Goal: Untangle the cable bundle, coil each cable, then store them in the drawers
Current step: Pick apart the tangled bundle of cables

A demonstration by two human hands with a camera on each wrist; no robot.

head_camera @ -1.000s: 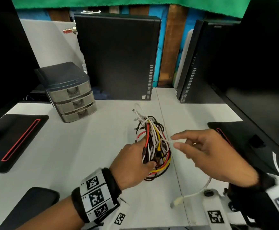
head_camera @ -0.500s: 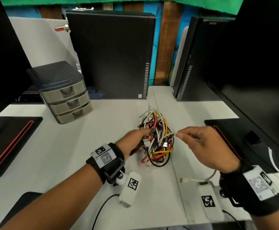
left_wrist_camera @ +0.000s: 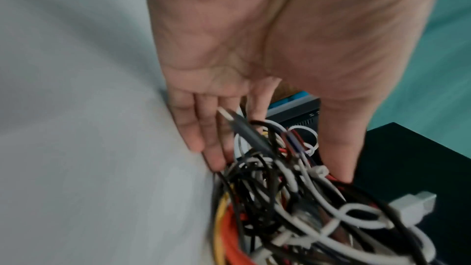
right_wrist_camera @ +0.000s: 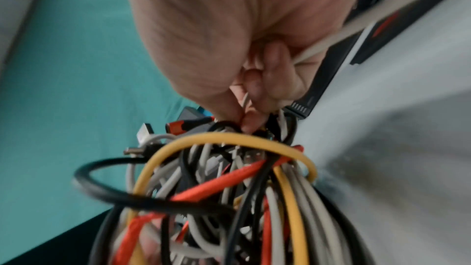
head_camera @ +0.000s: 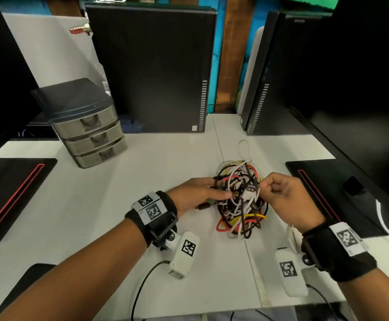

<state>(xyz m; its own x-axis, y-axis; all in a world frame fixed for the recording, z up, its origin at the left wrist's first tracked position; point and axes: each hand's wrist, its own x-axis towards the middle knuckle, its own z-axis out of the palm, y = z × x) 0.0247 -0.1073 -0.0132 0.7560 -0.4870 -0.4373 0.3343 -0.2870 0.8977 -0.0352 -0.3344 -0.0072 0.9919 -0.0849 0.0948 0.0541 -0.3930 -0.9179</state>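
A tangled cable bundle (head_camera: 239,200) of white, black, red and yellow cables lies on the white table (head_camera: 96,216), right of centre. My left hand (head_camera: 222,187) holds its left side, the bundle (left_wrist_camera: 280,198) sitting between the straight fingers (left_wrist_camera: 203,144) and the thumb. My right hand (head_camera: 261,186) pinches a white cable (right_wrist_camera: 377,21) at the bundle's right edge, thumb against index (right_wrist_camera: 244,122); that cable runs back through the palm. A grey three-drawer unit (head_camera: 84,126) stands at the back left, all drawers closed.
Two black computer towers (head_camera: 156,70) (head_camera: 265,77) stand along the back. Black monitor bases with red stripes lie at the left (head_camera: 15,193) and right (head_camera: 341,193). A table seam (head_camera: 249,262) runs under the bundle.
The bundle went from upright in my left fist to lying on the table, my left fingers now straighter. My right hand moved in to the bundle's edge and curled tighter on the white cable.
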